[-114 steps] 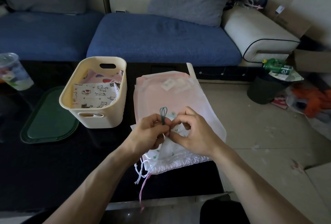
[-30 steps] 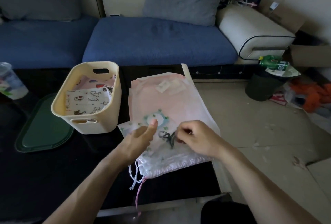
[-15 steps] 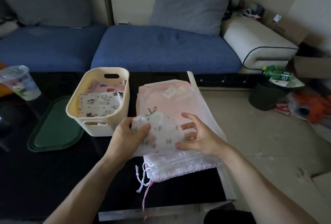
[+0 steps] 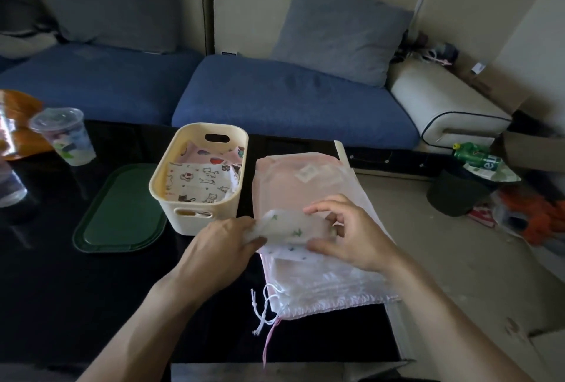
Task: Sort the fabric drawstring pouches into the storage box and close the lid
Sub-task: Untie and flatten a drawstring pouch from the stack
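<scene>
Scene dimly lit by soft, diffuse light from about 2 o'clock; the floor (image 4: 428,244) and wall (image 4: 504,14) at 1 to 3 o'clock are rendered brightest, while the black table (image 4: 76,290) at 7 to 9 o'clock is lost in near-black, with only faint sheen noted on its surface near the plastic cup (image 4: 65,137). Barrel distortion is seen toward the edges, where the sofa (image 4: 275,94) is bowed. Slight motion blur and softness are noted on both hands and the 9 o'clock margin; fine grain is visible in the shadows.
</scene>
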The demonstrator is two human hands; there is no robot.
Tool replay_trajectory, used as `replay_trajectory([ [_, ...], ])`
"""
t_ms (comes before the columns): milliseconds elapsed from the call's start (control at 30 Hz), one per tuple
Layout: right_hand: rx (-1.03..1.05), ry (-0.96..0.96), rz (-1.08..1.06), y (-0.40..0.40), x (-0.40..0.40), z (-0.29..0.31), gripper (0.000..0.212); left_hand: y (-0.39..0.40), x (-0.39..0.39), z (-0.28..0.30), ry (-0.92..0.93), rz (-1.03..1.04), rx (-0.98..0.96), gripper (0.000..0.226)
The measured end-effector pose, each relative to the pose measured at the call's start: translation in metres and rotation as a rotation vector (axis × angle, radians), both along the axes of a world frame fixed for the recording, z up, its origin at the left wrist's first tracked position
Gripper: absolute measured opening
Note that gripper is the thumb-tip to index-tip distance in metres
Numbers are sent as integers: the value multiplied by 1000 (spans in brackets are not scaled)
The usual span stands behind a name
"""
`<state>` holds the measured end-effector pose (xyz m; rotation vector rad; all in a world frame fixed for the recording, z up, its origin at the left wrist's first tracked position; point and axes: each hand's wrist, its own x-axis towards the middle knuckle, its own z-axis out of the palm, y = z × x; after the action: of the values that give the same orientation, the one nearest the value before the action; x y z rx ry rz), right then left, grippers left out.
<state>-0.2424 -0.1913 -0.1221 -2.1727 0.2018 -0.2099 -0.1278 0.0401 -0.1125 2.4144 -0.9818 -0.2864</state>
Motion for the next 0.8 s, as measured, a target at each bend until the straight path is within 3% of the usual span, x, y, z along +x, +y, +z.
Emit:
replay_trajectory([
  [67,-152,88,86,3,7,9,66,6,6,8,88,6,14,29],
  [100,-213,112,111,7,11,11,62,11,8,10,124,10,40,34],
  [200,-175,113,147,17,26,24,19,25,14,17,231,27,21,40],
  [300,-90,34,79,21,48,37,17,34,19,32,232,53,-252,14],
  [433,253,-1,-45,27,83,49,10,30,36,42,369,220,-657,7],
  [667,212,-42,-281,41,178,36,31,17,117,24,207,624,-611,34],
  [800,130,-31,-341,45,225,34,28,6,135,30,-202,702,-421,53],
])
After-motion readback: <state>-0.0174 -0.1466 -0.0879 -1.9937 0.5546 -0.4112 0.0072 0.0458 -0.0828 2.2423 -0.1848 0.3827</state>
